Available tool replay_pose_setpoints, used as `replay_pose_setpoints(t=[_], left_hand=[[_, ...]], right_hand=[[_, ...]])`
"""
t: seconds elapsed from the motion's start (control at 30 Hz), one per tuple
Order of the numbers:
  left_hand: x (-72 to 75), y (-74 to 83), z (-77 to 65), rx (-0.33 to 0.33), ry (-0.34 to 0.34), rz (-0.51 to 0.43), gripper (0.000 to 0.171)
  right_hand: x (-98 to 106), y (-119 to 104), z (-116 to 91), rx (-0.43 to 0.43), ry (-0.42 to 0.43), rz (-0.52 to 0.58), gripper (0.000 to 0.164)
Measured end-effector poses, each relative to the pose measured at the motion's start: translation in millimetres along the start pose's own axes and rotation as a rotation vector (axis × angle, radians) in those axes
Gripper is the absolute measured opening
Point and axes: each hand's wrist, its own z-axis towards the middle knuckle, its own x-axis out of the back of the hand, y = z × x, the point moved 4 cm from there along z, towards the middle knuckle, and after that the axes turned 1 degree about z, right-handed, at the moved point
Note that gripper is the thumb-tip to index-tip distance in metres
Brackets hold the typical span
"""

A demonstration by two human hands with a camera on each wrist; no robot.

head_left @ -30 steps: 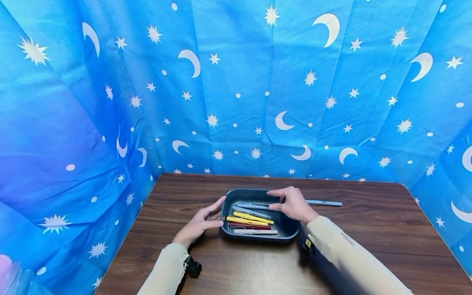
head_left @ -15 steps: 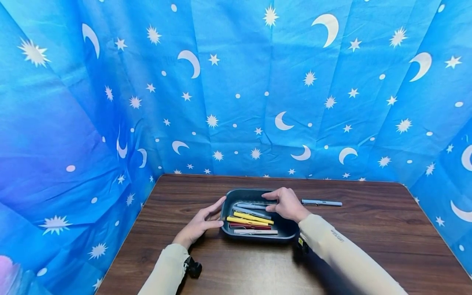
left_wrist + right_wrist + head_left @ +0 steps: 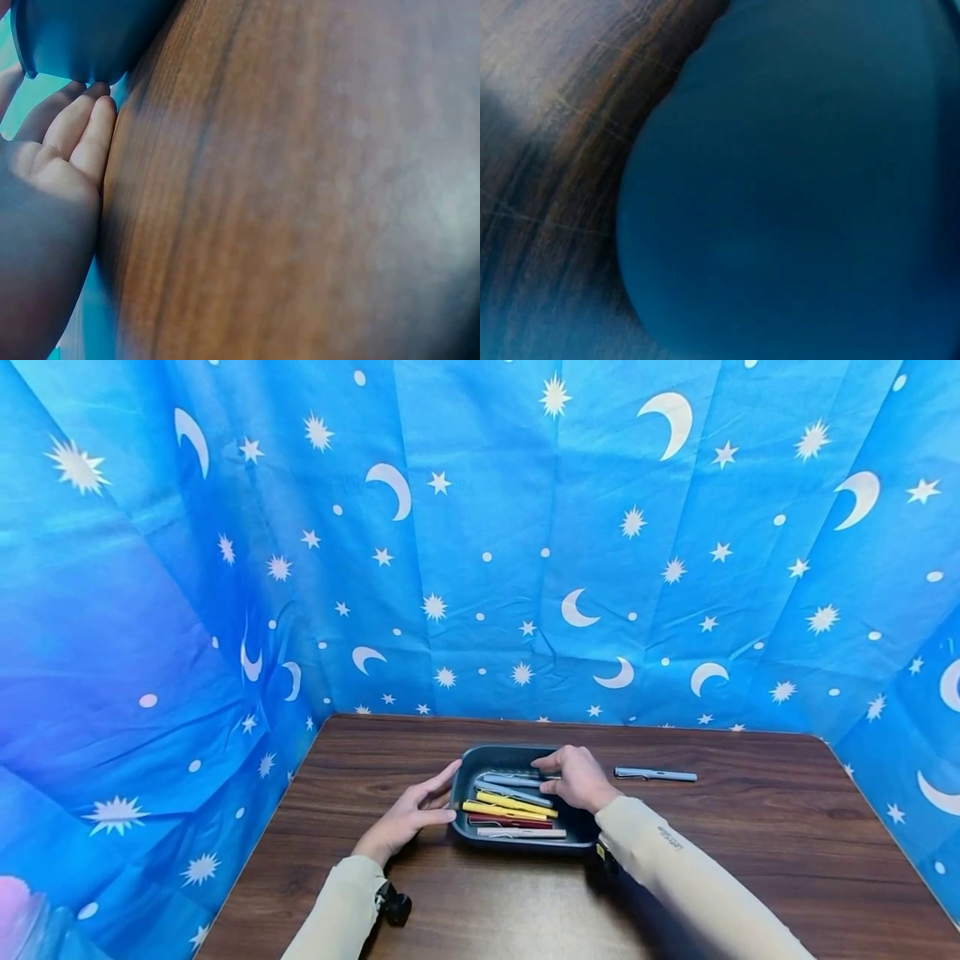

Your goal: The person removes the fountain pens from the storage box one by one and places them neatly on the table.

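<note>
A dark oblong tray (image 3: 577, 837) stands on the table and holds several pens with wire clips. Along its left end lies my left hand (image 3: 405, 817), fingers and thumb straight and spread, fingertips at the wall; the left wrist view shows those fingertips against the tray wall (image 3: 82, 37). My right hand (image 3: 581, 779) reaches over the tray's right half. Its thumb and forefinger stand apart at the right end of a blue-grey pen (image 3: 510, 781); I cannot tell whether they pinch it. Below lie another blue-grey pen (image 3: 513, 795), two yellow pens (image 3: 517, 803), a dark red pen (image 3: 510, 822) and a pale pink pen (image 3: 521, 833).
Right of the tray, a further blue-grey pen (image 3: 656, 774) lies on the wooden table (image 3: 750, 827). A blue cloth (image 3: 480, 585) with moons and stars hangs behind and at both sides. In the right wrist view the tray's blue-looking wall (image 3: 780, 187) fills most of the picture.
My right hand has moved left and slightly down over the tray, uncovering the clip end of the pen on the table. My left hand and the pens have kept their places.
</note>
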Motion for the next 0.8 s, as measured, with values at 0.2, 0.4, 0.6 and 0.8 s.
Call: replay_pose_setpoints(t=[0.2,0.4,0.6,0.8], left_hand=[[-0.9,-1.1,-0.5,-0.001,-0.012,-0.007,0.077],[-0.6,1.0,-0.9,-0.010,-0.008,-0.029,0.077],[-1.2,2.4,-0.3,-0.014,-0.012,-0.028,0.078],[-1.1,3.3,-0.3,-0.018,-0.014,-0.029,0.077]], right_hand=[[-4.7,2.0,0.9,-0.013,0.001,-0.019,0.037],[-6.2,0.7,3.2,0.008,0.012,-0.053,0.035],[-7.1,1.1,2.7,-0.019,0.015,-0.036,0.033],[-9.0,1.9,2.7,0.001,0.023,-0.057,0.033]])
